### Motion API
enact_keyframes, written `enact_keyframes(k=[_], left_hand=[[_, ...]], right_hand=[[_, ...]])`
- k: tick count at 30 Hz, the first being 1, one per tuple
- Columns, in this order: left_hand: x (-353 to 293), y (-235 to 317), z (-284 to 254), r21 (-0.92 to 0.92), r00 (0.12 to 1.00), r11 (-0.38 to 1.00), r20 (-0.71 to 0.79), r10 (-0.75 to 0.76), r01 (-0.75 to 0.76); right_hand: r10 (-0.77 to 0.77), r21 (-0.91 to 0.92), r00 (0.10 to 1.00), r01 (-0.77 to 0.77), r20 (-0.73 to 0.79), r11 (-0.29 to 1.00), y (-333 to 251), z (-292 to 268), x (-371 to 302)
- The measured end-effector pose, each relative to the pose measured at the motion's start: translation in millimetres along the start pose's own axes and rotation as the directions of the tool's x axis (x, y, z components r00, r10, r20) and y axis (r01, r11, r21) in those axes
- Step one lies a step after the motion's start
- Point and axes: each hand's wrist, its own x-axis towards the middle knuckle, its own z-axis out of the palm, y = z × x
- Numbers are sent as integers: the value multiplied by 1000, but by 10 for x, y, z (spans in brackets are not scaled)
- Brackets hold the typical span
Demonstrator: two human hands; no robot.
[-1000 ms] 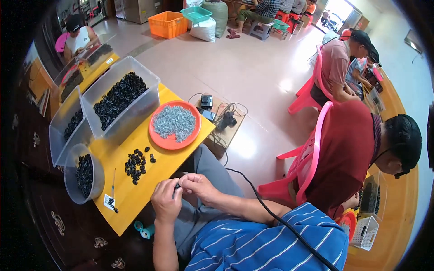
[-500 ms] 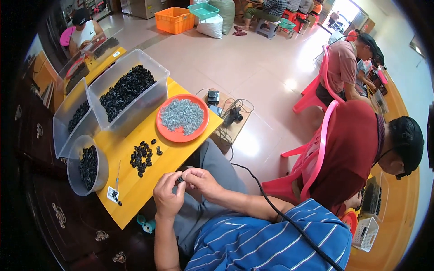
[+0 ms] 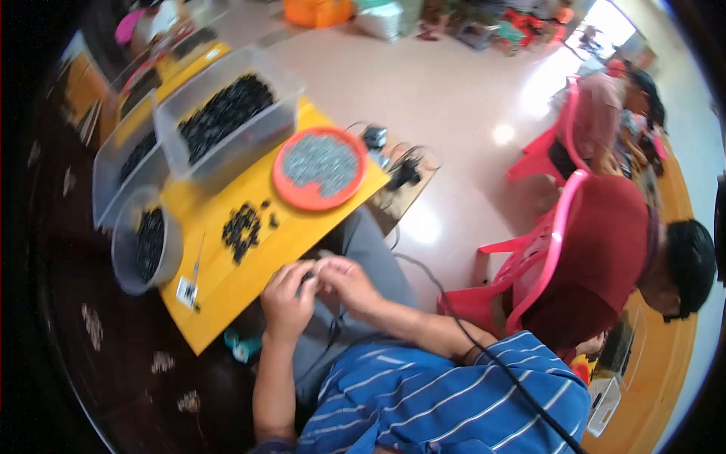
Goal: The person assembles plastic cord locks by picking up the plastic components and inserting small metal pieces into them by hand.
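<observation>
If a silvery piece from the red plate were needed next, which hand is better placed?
Probably the right hand: it is nearer the red plate of silvery pieces, while the left hand holds a small dark piece. Whether the right holds anything is blurred.

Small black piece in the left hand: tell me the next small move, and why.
Perhaps firm the grip of the left hand on the small black piece before the right hand works at it. It is small, and both hands are over the grey trousers, beside the yellow table, so a slip could drop it. Blur hides whether the right hand touches it.
</observation>
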Motion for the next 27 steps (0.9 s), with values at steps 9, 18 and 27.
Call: enact_keyframes(k=[9, 18, 27], left_hand=[[69, -61, 98, -240, 990, 969, -105, -92, 65], [64, -51, -9, -400, 979, 905, -73, -189, 144], [86, -94, -57, -367, 988, 926, -86, -127, 87]], right_hand=[[-44, 62, 997, 48, -65, 997, -77, 1, 80], [-10, 69, 1000, 10, 7, 998, -143, 60, 60], [-2, 86, 1000, 1, 4, 996, -182, 116, 53]])
